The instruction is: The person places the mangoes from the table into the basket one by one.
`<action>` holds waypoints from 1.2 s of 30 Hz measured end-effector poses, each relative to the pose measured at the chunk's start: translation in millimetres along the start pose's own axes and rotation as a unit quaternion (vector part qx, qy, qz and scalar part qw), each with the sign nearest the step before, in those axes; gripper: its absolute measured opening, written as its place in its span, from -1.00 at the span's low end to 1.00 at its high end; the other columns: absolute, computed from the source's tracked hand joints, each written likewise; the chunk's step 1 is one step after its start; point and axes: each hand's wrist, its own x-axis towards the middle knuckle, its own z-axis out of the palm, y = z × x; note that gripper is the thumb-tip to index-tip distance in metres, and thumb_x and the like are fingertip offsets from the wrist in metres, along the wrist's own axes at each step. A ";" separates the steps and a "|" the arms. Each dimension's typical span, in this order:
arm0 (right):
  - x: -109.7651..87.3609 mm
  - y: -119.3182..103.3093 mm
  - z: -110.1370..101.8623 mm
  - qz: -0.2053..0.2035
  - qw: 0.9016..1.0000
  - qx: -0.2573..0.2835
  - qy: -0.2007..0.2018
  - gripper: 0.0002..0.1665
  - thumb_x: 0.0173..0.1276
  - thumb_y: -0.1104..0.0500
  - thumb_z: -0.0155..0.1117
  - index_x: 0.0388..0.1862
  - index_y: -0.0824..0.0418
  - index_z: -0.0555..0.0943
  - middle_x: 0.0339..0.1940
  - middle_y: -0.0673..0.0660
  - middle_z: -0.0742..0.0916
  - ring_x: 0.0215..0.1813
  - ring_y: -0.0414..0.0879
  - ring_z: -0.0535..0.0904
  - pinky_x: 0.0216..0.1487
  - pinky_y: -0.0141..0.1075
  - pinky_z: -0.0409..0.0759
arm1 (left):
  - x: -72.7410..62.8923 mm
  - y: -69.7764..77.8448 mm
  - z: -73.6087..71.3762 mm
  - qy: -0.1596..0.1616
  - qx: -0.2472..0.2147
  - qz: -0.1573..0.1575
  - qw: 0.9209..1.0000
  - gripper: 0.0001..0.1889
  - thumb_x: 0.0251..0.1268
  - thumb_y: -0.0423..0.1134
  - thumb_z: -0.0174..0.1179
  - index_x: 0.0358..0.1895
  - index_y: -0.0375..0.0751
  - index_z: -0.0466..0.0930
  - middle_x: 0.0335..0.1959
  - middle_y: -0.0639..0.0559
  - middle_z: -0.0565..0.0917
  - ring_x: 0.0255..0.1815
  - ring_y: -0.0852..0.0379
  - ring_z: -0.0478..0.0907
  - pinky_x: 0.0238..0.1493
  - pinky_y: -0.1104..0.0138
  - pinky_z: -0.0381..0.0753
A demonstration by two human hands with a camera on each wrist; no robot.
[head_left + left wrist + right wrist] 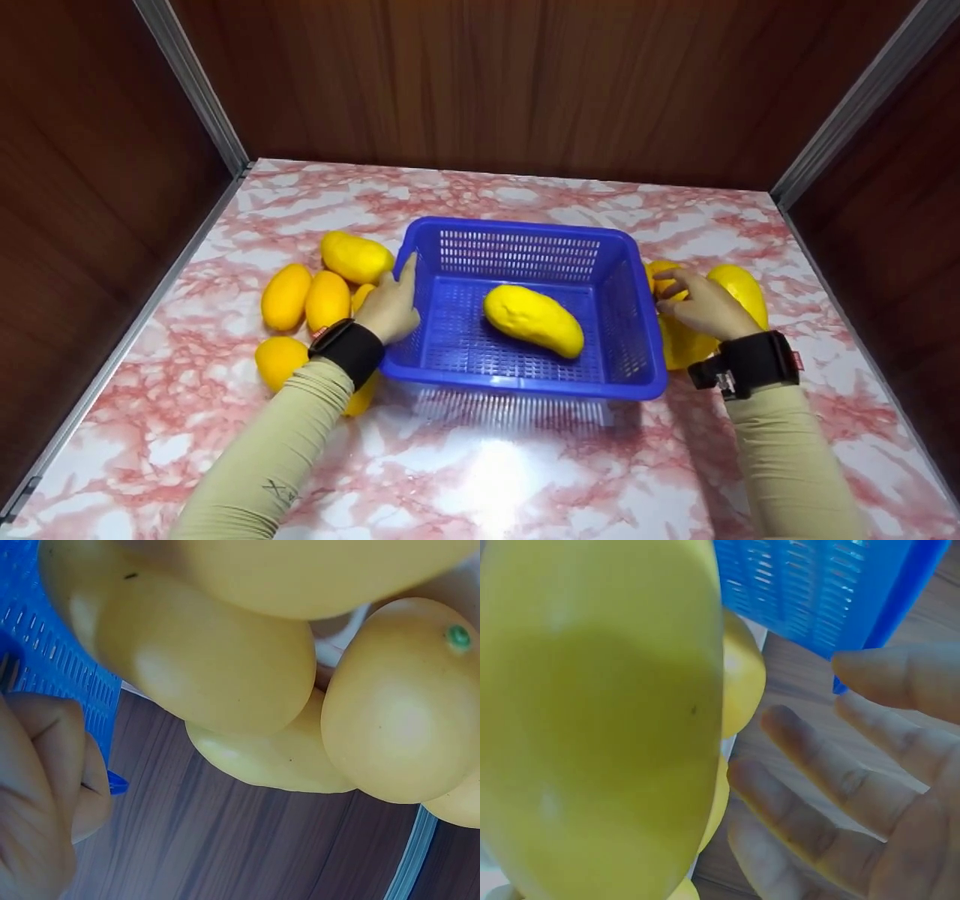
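Note:
A blue plastic basket (525, 385) with slotted walls stands mid-table, and one long yellow mango (534, 321) lies on its floor. At its left rim, my left hand (388, 309) grips the edge, index finger stretched along the rim; the left wrist view shows the other fingers curled against the basket wall (97, 701). My right hand (705, 304) hovers beside the right rim, above yellow mangoes (739, 289). Its fingers are spread and hold nothing, as the right wrist view shows, with a large mango (600, 720) close by.
Several orange-yellow mangoes (286, 296) lie left of the basket, some partly hidden under my left hand and wrist. One mango (405, 705) there has a green stem end. Dark wood-grain panels (510, 90) enclose the back and sides of the pink marbled table (600, 472).

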 end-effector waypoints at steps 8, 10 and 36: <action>-2.5 6.8 2.1 0.010 1.000 -0.012 -0.019 -0.32 0.36 0.11 0.21 0.37 0.43 0.38 0.16 0.53 0.60 0.17 0.41 0.53 0.20 0.24 0.46 | -0.4 0.2 0.6 0.006 0.006 0.009 1.000 -0.09 0.25 -0.33 0.01 0.62 -0.09 -0.27 0.35 -0.54 0.32 -0.05 -0.36 0.57 0.07 -0.09 0.49; -3.0 8.2 2.6 0.013 1.000 -0.011 -0.021 -0.30 0.36 0.09 0.24 0.38 0.43 0.38 0.17 0.53 0.59 0.18 0.42 0.52 0.20 0.25 0.45 | -0.2 0.1 0.6 0.006 0.006 0.010 1.000 -0.09 0.25 -0.34 0.01 0.62 -0.11 -0.27 0.35 -0.54 0.31 -0.07 -0.35 0.57 0.06 -0.09 0.49; -8.8 21.5 13.9 0.025 0.997 -0.002 -0.073 -0.10 0.01 0.12 0.51 0.37 0.30 0.43 0.32 0.41 0.54 0.30 0.33 0.42 0.32 0.30 0.27 | -1.7 0.5 0.9 0.013 0.007 0.005 1.000 -0.10 0.25 -0.33 0.01 0.63 -0.08 -0.25 0.32 -0.52 0.35 -0.04 -0.37 0.58 0.06 -0.11 0.48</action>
